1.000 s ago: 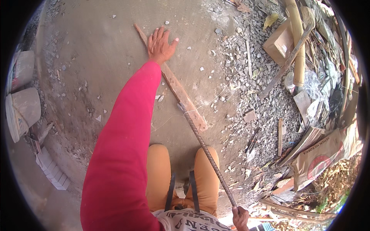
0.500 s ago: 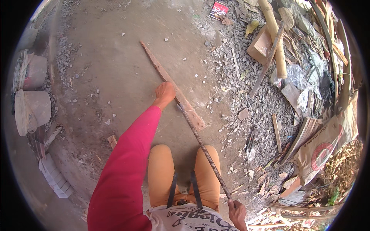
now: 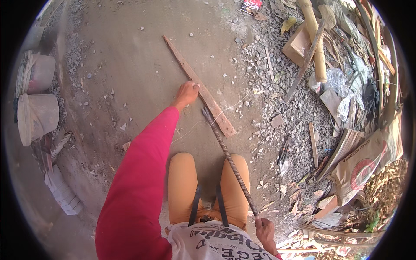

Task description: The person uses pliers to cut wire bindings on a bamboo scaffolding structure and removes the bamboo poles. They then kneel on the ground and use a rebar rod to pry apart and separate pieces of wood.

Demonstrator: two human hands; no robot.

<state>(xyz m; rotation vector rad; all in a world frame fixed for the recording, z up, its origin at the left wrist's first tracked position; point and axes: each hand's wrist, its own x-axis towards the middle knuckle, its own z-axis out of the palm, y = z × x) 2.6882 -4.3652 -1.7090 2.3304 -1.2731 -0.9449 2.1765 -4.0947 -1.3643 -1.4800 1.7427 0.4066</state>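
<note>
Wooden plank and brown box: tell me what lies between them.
In the head view, between the wooden plank and brown box lie brown ground with scattered stones, grey gravel and a thin pale strip.

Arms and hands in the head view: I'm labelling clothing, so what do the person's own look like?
The left sleeve is long, deep pinkish red, with no markings visible, and reaches about to the wrist. The left hand and right hand are ungloved. Of the right sleeve, only a sliver of red shows.
</note>
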